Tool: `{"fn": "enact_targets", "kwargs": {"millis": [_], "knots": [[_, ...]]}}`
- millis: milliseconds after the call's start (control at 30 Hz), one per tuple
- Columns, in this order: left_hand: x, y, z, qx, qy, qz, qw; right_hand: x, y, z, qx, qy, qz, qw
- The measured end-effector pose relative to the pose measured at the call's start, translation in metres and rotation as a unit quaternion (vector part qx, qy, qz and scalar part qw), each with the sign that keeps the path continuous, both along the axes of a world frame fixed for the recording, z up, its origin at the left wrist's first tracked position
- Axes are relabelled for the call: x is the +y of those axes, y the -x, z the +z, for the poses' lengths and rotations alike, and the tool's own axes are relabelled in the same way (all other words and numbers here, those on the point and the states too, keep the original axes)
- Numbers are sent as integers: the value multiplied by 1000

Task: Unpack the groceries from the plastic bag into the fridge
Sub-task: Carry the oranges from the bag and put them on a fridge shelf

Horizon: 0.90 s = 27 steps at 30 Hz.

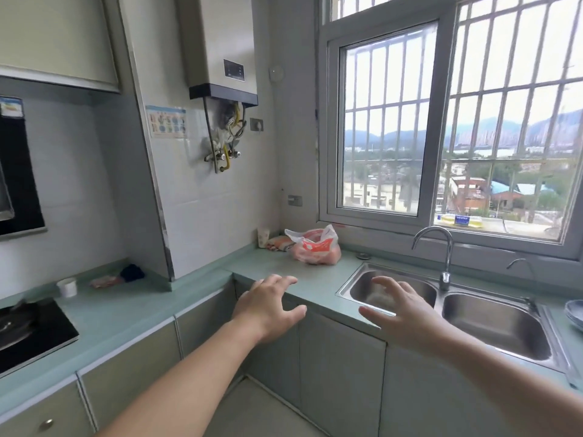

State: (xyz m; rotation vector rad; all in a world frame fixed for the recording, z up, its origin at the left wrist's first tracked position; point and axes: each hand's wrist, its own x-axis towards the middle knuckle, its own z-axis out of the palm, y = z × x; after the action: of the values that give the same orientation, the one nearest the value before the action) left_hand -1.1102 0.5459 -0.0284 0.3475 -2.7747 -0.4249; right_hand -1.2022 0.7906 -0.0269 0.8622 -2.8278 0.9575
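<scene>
A red-and-white plastic bag [315, 246] with groceries inside sits on the green countertop [318, 280] near the window corner. My left hand [268, 305] reaches forward over the counter's front edge, fingers spread and empty, a short way in front of the bag. My right hand [402, 313] is stretched out over the left basin's front rim, fingers spread, holding nothing. The fridge is out of view.
A double steel sink [492, 323] with a tall faucet [441, 250] lies right of the bag. A paper cup [263, 237] and a folded cloth [279, 243] stand left of it. A stove [28, 331], a white cup [67, 287] and bowls [574, 313] flank the counter.
</scene>
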Motion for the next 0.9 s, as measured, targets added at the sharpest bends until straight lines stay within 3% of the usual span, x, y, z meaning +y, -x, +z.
{"fn": "enact_targets", "kwargs": {"millis": [433,900], "knots": [[-175,140,-18,-4,-44,-16,999,-172,139,-3,13,-67,-42,997],[-274,336,-43,-52,-36,-35,997,-295,337,-49,-29,-14,-37,999]]}}
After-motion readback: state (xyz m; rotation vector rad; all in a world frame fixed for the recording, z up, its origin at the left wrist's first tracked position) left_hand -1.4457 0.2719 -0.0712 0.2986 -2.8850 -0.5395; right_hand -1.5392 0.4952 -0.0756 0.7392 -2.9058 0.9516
